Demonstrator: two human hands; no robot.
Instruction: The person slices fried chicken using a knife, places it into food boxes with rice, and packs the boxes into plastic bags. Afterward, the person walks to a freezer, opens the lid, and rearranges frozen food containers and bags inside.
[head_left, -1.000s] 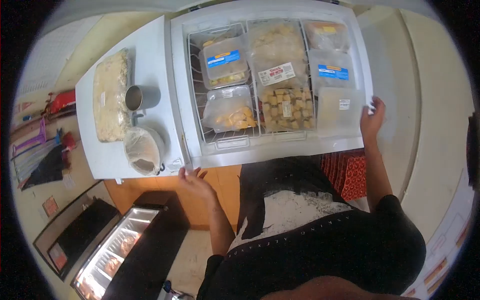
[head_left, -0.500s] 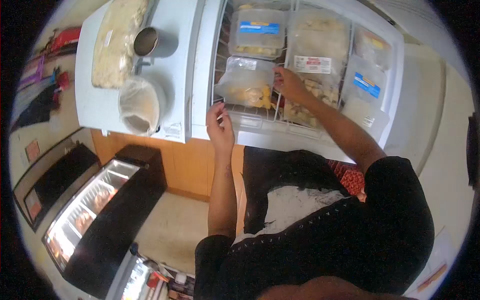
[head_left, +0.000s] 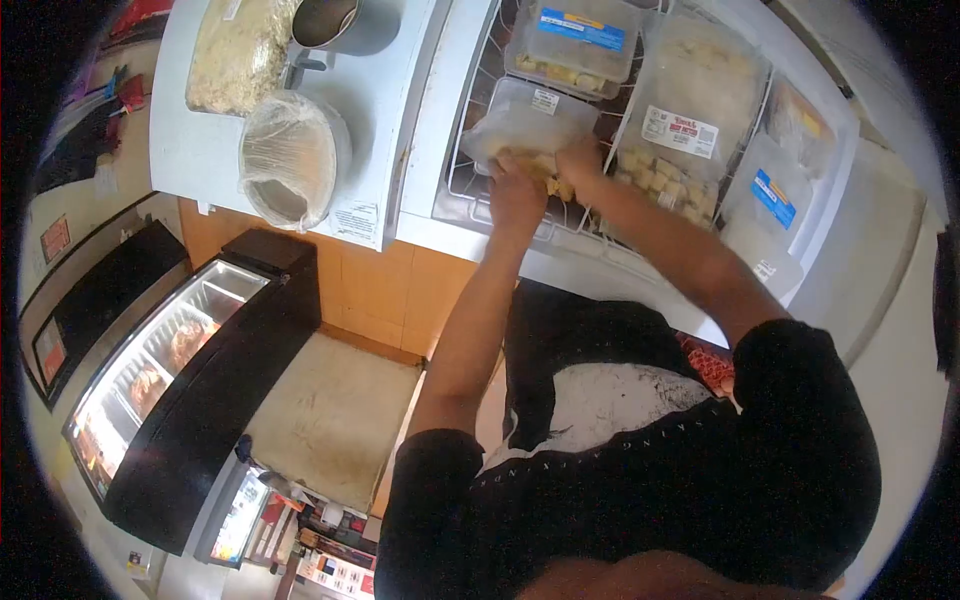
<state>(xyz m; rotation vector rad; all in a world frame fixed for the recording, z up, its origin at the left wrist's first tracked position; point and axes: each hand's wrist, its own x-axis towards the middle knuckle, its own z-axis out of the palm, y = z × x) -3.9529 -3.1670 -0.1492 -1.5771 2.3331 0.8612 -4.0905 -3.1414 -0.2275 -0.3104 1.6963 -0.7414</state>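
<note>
Both hands are on a clear plastic bag of yellow chunks [head_left: 530, 112], which lies in a wire basket inside an open chest freezer. My left hand [head_left: 517, 195] holds its near left edge, fingers bent over the plastic. At the near right side my right hand [head_left: 583, 168] is closed on the bag; it is a little blurred and its fingertips are hidden. Behind lies another bag with a blue label [head_left: 582, 30]. To the right is a large bag of pale cubes [head_left: 665, 185] with a red and white label.
On the white lid left of the opening stand a plastic-lined tub [head_left: 335, 160], a metal cup [head_left: 365, 25] and a wrapped pack of pale food [head_left: 235, 65]. More blue-labelled bags [head_left: 773, 198] fill the freezer's right side. A lit display case [head_left: 165, 365] stands at lower left.
My left hand has moved right and forward onto the bag of yellow chunks. My right hand has closed on the bag's near right side. The view has shifted slightly.
</note>
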